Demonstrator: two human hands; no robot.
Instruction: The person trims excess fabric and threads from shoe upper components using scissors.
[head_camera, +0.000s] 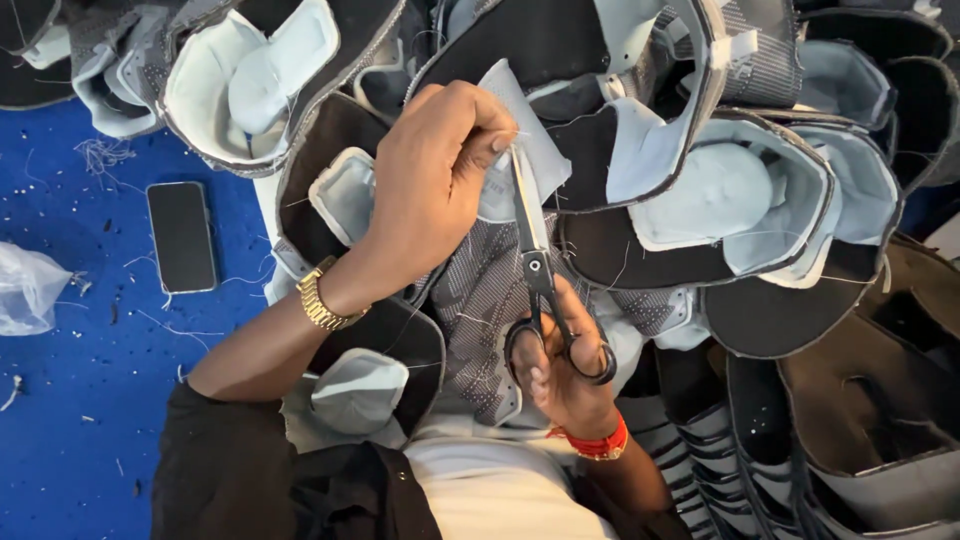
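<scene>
— Over our lap, what are our hands doing?
— Our left hand (430, 180) pinches the pale shoe-upper piece (515, 150); our right hand (560, 370) grips black scissors (540, 280), blades closed at its edge.

A dark smartphone (181, 236) lies face up on the blue surface (80, 420) at nine o'clock. Just beyond it, toward eight o'clock at the left edge, sits a crumpled clear plastic bag (25, 288). Loose thread clippings (98, 155) are scattered across the blue, thickest near ten o'clock. A heap of black and pale-blue shoe uppers (760, 190) fills twelve to three o'clock, and more stacked uppers (860, 440) crowd four o'clock.
</scene>
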